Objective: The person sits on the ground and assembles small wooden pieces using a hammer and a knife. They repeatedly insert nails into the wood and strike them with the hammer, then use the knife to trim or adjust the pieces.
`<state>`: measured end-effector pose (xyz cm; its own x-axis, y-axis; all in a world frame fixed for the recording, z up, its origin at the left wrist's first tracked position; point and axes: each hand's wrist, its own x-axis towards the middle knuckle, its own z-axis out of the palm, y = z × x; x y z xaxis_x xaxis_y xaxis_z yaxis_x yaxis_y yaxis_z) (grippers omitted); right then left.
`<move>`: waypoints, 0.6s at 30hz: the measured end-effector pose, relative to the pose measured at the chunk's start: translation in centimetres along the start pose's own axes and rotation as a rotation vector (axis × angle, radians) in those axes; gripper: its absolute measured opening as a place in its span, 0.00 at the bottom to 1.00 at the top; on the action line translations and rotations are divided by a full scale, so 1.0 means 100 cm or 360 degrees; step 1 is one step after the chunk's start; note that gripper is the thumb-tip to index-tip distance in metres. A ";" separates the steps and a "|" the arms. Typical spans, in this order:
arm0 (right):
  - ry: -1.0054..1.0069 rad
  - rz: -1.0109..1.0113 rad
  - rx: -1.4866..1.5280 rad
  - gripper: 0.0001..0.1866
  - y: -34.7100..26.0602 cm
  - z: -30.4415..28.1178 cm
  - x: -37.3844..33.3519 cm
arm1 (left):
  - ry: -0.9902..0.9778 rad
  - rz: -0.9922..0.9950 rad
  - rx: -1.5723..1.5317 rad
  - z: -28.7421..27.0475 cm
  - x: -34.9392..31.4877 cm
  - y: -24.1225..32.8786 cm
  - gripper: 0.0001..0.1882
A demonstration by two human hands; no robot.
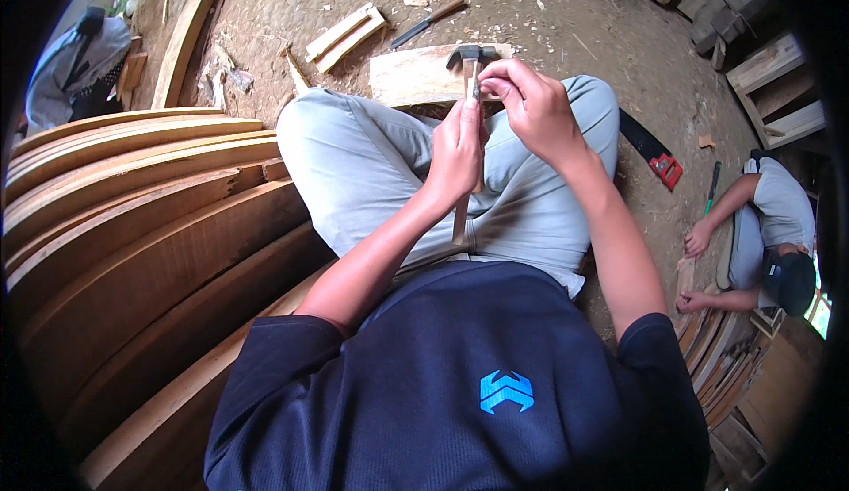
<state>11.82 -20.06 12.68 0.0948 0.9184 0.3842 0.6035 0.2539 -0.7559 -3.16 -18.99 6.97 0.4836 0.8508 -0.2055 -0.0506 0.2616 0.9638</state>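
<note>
My left hand (pixel 457 150) is wrapped round the wooden handle of a claw hammer (pixel 470 66), held upright over my lap with its dark metal head on the far side. Close beside the handle, just below the head, my right hand (pixel 534 112) has its fingers pinched together. Something small and greyish shows between the two hands; I cannot make out what it is. Beyond the hammer head, a pale wooden board (pixel 409 77) lies on the ground before my crossed legs.
Long planks (pixel 150 252) stand stacked at my left. Past the board lie a wood-handled blade (pixel 430 24) and a slotted wood piece (pixel 346 37). A red-handled saw (pixel 650 151) lies right of my knee. Further right, a co-worker (pixel 778 217) handles a wood strip.
</note>
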 end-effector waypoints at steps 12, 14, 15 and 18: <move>0.0566 0.0895 0.1318 0.09 0.015 0.038 -0.036 | 0.0004 0.0081 0.0202 0.002 -0.006 0.013 0.17; 0.0620 0.0925 0.1361 0.09 0.011 0.037 -0.036 | 0.0023 0.0119 0.0253 0.001 -0.006 0.015 0.16; 0.0647 0.0940 0.1383 0.09 0.010 0.037 -0.035 | 0.0021 0.0127 0.0271 0.001 -0.006 0.016 0.16; 0.0635 0.0911 0.1334 0.09 0.009 0.032 -0.034 | 0.0016 0.0121 0.0280 0.001 -0.007 0.016 0.15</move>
<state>9.51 -21.98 9.02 0.5312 0.8401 -0.1098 -0.3290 0.0851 -0.9405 -3.53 -19.18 8.70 0.4752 0.8699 -0.1322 0.0673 0.1138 0.9912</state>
